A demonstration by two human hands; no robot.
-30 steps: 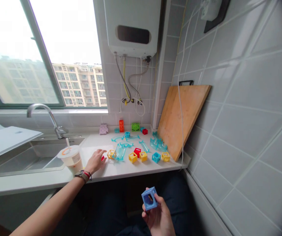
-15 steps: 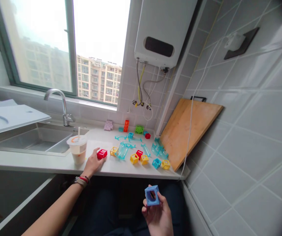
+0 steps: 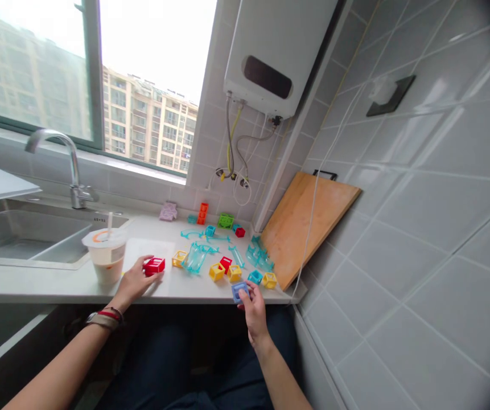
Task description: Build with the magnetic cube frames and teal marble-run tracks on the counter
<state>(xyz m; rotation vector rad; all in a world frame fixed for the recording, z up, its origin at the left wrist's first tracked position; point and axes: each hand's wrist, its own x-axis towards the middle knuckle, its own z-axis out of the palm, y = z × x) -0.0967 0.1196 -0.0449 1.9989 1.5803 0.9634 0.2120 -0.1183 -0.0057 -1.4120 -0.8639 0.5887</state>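
My left hand (image 3: pixel 136 281) is closed around a red block (image 3: pixel 155 266) on the counter, just right of a lidded drink cup. Held by my right hand (image 3: pixel 254 307) is a blue-violet open-frame block (image 3: pixel 240 292), above the counter's front edge. Beyond it lie yellow cube blocks (image 3: pixel 217 271), another red block (image 3: pixel 226 263) and a teal block (image 3: pixel 255 277). A yellow block (image 3: pixel 180 259) rests to the right of my left hand, beside clear teal track pieces (image 3: pixel 196 257).
The drink cup (image 3: pixel 107 262) with a straw stands near the sink (image 3: pixel 57 263). At the back are orange stacked blocks (image 3: pixel 202 213), a green block (image 3: pixel 226 221) and a lilac piece (image 3: pixel 168 211). A wooden board (image 3: pixel 308 222) leans on the right wall, with a white cable (image 3: pixel 312 213) hanging before it.
My right hand has lifted the blue-violet block forward from over my lap to the counter's front edge. My left hand stays on the red block. The view has shifted to the right.
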